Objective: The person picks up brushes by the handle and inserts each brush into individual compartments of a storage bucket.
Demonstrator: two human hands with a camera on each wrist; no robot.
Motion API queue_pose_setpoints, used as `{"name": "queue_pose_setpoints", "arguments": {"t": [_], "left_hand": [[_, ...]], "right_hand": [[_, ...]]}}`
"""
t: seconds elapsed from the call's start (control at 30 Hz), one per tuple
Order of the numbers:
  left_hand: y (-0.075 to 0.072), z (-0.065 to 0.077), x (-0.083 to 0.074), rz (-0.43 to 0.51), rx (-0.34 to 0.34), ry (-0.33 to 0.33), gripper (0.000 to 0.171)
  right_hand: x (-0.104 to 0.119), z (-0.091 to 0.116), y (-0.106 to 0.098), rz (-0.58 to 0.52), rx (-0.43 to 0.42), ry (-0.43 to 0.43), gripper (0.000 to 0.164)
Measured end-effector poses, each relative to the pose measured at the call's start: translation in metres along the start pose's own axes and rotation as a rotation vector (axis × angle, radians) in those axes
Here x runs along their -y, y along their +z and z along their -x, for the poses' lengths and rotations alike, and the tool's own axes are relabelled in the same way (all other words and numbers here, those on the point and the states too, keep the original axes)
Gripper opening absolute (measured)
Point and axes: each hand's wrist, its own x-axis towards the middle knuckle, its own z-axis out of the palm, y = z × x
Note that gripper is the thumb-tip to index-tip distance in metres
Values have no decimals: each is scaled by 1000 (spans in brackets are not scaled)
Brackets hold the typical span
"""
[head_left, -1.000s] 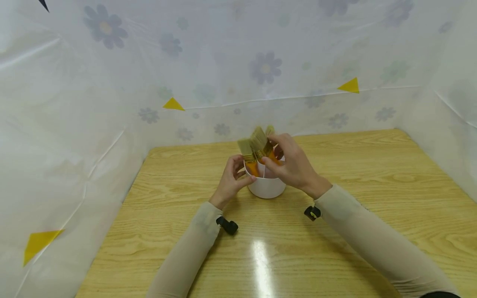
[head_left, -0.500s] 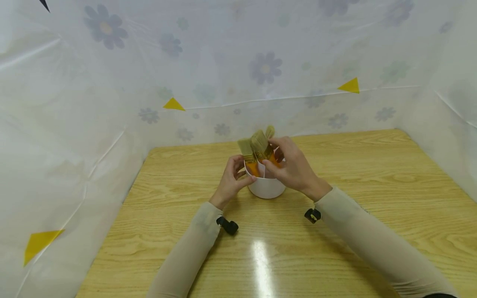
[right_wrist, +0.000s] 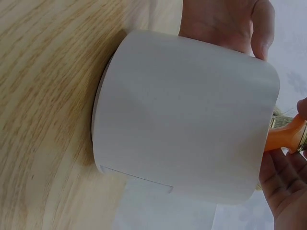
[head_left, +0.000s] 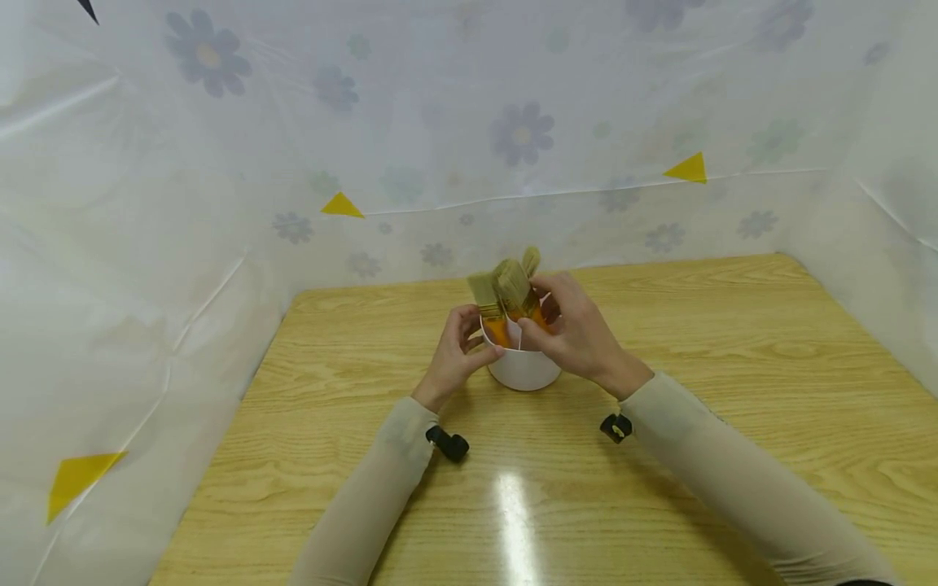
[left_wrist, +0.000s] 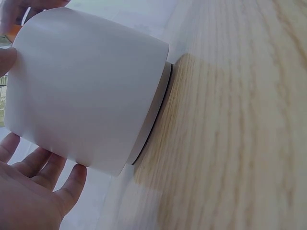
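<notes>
A white round holder [head_left: 524, 373] with an inner divider stands upright on the table. My left hand [head_left: 456, 350] grips its left side, thumb at the front rim; in the left wrist view its fingertips press the smooth wall [left_wrist: 86, 91]. With the thumb and fingers of my right hand [head_left: 582, 330] I pinch a paintbrush [head_left: 513, 283], bristles up, its orange handle [right_wrist: 283, 137] reaching into the holder. Another flat paintbrush [head_left: 496, 331] stands in the left part, close by the left fingers. Behind the held one rises a third paintbrush [head_left: 531, 259]. The lower handle ends are hidden by the holder.
The wood-grain table [head_left: 352, 382] runs back to a pale flowered plastic sheet [head_left: 440, 122], with more sheeting at both sides. Yellow tape pieces [head_left: 342, 205] mark the sheet. A black strap device [head_left: 448, 444] sits at the left wrist, another [head_left: 616, 427] at the right.
My right hand has come down slightly with the paintbrush, whose bristles have sunk a little and turned their broad face more toward the head camera. The left hand and the holder stay put.
</notes>
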Motion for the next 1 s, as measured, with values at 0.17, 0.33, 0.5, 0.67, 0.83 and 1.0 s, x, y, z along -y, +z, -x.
{"name": "queue_pose_setpoints", "arguments": {"t": [0.17, 0.33, 0.5, 0.67, 0.83, 1.0], "left_hand": [[0, 0, 0, -5, -2, 1, 62], [0, 0, 0, -6, -6, -6, 62], [0, -1, 0, 1, -14, -3, 62], [0, -1, 0, -5, -22, -10, 62], [0, -1, 0, -6, -18, -27, 64], [0, -2, 0, -5, -14, -30, 63]], "right_hand": [[-1, 1, 0, -11, 6, 4, 47], [-2, 3, 1, -24, 4, 8, 49], [-3, 5, 1, -27, 2, 14, 51], [-4, 7, 1, -22, 3, 25, 52], [-4, 9, 1, -30, 7, 39, 53], [-3, 12, 1, -35, 12, 40, 56]]}}
